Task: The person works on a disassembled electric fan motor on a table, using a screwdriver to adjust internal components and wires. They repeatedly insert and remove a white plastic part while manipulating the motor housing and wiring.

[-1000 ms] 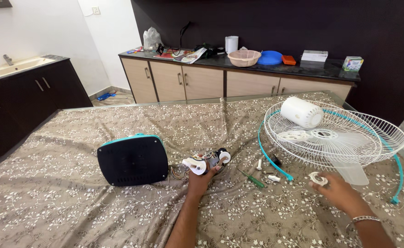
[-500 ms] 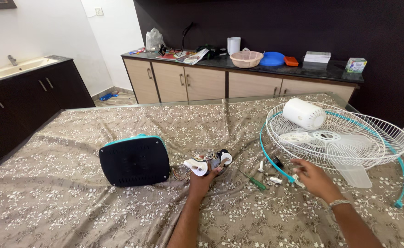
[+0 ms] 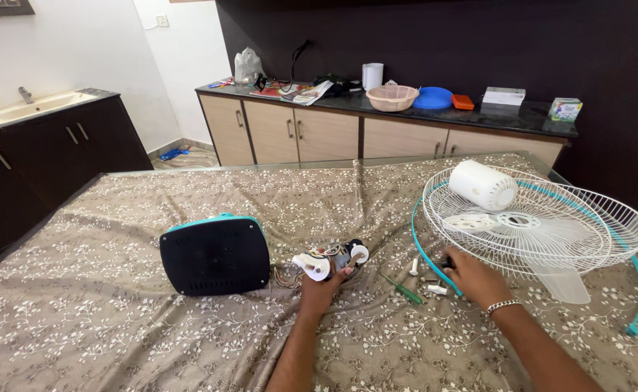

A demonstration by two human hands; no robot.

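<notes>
My left hand [image 3: 322, 287] holds a small fan motor assembly [image 3: 331, 260] with white knobs and loose wires on the patterned tablecloth. To its left lies a dark fan base [image 3: 215, 254] with a teal rim. My right hand [image 3: 473, 276] rests over small parts by the teal edge of the white wire fan guard [image 3: 544, 218]; whether it grips one is hidden. A white motor cover [image 3: 483, 184] and a translucent blade sit in the guard. A green screwdriver [image 3: 403, 289] lies between my hands.
The table [image 3: 79, 319] is covered by a brown flowered cloth. Behind it stands a counter [image 3: 377, 116] with a basket, a blue plate, boxes and papers. A dark cabinet with a sink [image 3: 29, 109] runs along the left.
My right hand has moved left from beside the guard's front to the small parts near the screwdriver. My left hand stays on the motor assembly.
</notes>
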